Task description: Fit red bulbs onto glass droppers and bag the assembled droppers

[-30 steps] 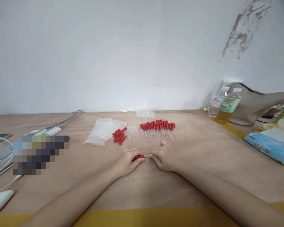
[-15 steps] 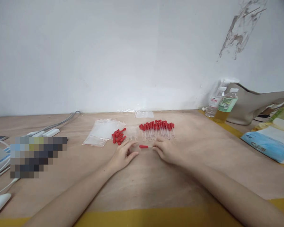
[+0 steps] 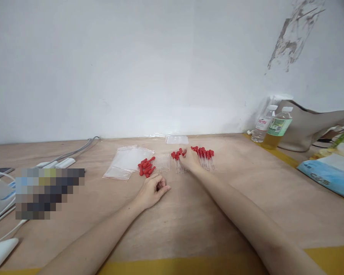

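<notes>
A row of glass droppers with red rubber bulbs (image 3: 205,156) lies at the back of the brown table. My right hand (image 3: 190,159) is stretched out over the middle of that row, fingers closed on a dropper among the others. Left of the row lie several bare clear glass tubes (image 3: 163,163) and a small heap of loose red bulbs (image 3: 146,167). My left hand (image 3: 153,189) rests on the table just in front of the bulbs, fingers loosely curled with nothing visible in them.
Clear plastic bags (image 3: 125,161) lie left of the bulbs, another small bag (image 3: 176,139) by the wall. Cables and white devices (image 3: 1,250) occupy the left side. Two bottles (image 3: 275,128), a beige bag (image 3: 312,124) and a blue tissue pack (image 3: 328,175) stand at the right.
My hands held one dropper between them near me. The left hand let go, and the right hand carried the dropper away from me to the row of finished droppers.
</notes>
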The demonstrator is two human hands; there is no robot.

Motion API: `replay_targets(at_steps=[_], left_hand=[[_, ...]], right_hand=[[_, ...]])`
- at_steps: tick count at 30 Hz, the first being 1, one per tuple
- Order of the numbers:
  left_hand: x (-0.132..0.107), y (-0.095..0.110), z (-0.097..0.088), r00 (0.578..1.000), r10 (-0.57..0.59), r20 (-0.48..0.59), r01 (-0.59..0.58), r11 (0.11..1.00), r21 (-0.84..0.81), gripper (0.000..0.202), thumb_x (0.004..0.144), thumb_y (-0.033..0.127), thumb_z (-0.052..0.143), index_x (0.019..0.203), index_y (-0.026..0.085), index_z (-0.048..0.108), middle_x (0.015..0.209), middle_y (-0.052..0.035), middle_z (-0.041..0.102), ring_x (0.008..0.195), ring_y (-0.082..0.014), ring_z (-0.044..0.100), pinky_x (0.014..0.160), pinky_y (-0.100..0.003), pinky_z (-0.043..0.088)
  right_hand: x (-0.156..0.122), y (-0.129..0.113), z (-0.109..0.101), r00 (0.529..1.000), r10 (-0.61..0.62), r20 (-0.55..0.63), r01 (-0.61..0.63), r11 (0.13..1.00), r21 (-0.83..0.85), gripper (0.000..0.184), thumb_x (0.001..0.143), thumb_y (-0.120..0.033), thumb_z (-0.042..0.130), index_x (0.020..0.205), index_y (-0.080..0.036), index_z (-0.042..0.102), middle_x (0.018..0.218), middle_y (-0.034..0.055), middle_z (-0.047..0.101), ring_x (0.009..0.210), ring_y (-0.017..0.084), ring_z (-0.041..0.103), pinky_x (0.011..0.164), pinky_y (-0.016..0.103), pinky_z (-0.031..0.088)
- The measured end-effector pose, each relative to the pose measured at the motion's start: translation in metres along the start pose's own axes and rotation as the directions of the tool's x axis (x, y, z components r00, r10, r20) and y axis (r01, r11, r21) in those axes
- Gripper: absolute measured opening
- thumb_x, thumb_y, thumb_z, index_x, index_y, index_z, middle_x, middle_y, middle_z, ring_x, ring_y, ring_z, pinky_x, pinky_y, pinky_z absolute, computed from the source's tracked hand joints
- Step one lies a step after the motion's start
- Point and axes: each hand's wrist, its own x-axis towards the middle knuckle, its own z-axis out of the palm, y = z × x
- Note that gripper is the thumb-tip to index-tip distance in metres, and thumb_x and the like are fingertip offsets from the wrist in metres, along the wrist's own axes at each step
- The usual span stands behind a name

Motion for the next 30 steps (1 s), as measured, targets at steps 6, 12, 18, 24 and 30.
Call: replay_targets(at_steps=[6,12,18,24,30], left_hand=[[-0.001,0.001,0.0,1.0,-0.027,-0.005,0.027,1.0,-0.015,0.017,0.074,0.024,0.053,0.068,0.018,0.038,0.061,0.0051,0.041,0.052,-0.0082,0.038,0.049,-0.02,0.031],[-0.002,0.001,0.0,1.0,-0.011,0.02,0.011,1.0,-0.007,0.008,0.075,0.022,0.051,0.078,0.018,0.045,0.066,0.0032,0.044,0.056,-0.0094,0.043,0.052,-0.02,0.035],[-0.001,0.005,0.003,0.973,-0.005,-0.231,0.031,0.993,0.11,0.019,0.08,0.029,0.046,0.066,0.017,0.044,0.071,0.0005,0.042,0.059,-0.0107,0.041,0.052,-0.022,0.035],[0.02,-0.004,-0.016,0.949,-0.01,-0.316,0.107,0.95,0.293,0.017,0.082,0.027,0.042,0.068,0.018,0.047,0.075,-0.0025,0.049,0.076,-0.0166,0.048,0.071,-0.028,0.039],[0.079,-0.044,-0.049,0.936,-0.317,-0.155,0.35,0.78,0.519,0.022,0.076,0.031,0.047,0.09,0.018,0.058,0.098,-0.009,0.055,0.097,-0.0263,0.047,0.08,-0.036,0.037]], right_hand=[[0.0,0.0,0.008,0.998,0.053,0.024,-0.048,0.984,-0.169,0.018,0.074,-0.032,0.048,0.087,-0.019,0.051,0.084,0.0071,0.061,0.08,0.024,0.058,0.062,0.03,0.039],[-0.006,-0.005,0.006,1.0,0.009,0.007,-0.007,0.974,-0.227,0.024,0.076,-0.035,0.045,0.093,-0.02,0.053,0.084,0.0068,0.062,0.081,0.024,0.058,0.064,0.031,0.041],[-0.014,-0.025,0.013,0.987,-0.075,0.139,0.111,0.954,-0.278,0.023,0.078,-0.034,0.042,0.085,-0.022,0.06,0.088,0.007,0.063,0.087,0.023,0.058,0.068,0.033,0.041],[-0.009,-0.039,0.024,0.981,0.013,0.193,0.045,0.955,-0.294,0.031,0.07,-0.037,0.053,0.092,-0.015,0.06,0.09,0.0134,0.063,0.084,0.024,0.059,0.065,0.032,0.044],[0.002,-0.049,0.026,0.96,0.105,0.259,-0.024,0.954,-0.297,0.023,0.067,-0.022,0.056,0.088,-0.016,0.063,0.09,0.0126,0.064,0.08,0.022,0.061,0.063,0.03,0.045]])
